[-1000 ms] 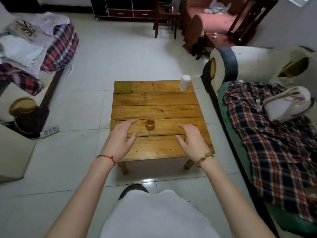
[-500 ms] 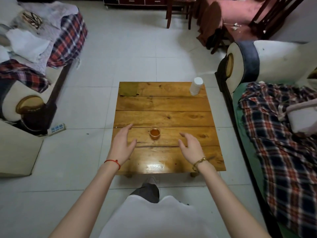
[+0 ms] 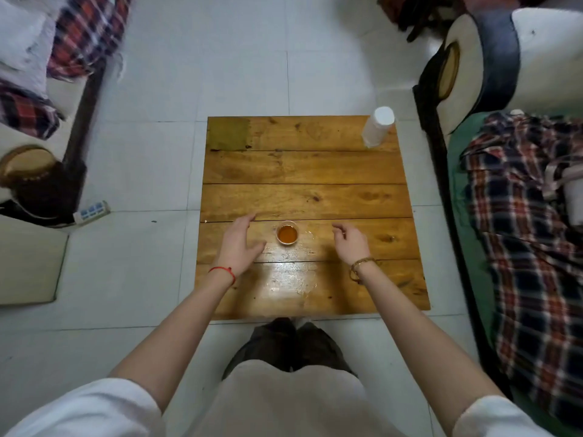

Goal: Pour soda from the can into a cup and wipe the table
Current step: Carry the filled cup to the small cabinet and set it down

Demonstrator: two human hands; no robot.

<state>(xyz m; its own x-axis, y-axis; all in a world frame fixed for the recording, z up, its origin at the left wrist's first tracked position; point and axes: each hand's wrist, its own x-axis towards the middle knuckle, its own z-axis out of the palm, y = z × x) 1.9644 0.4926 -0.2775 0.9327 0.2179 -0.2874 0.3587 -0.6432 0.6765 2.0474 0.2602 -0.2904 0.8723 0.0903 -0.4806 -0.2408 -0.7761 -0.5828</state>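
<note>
A small clear cup (image 3: 287,233) holding amber liquid stands on the wooden table (image 3: 309,197), toward its near half. My left hand (image 3: 239,246) hovers just left of the cup with straight fingers and holds nothing. To the cup's right, my right hand (image 3: 350,242) is empty too, its fingers loosely curled. A white cylindrical can (image 3: 378,127) stands upright at the table's far right corner. An olive-green cloth (image 3: 228,133) lies flat on the far left corner. The boards near the cup and toward me shine with wet streaks (image 3: 293,272).
A sofa (image 3: 492,89) with a plaid blanket (image 3: 530,222) runs along the table's right side. At the left stand another seat with plaid fabric (image 3: 85,33) and a power strip (image 3: 91,211) on the tiled floor. My legs are against the table's near edge.
The view has tilted down and closer over the table. Both hands stayed on either side of the cup, and my right hand's fingers have curled more.
</note>
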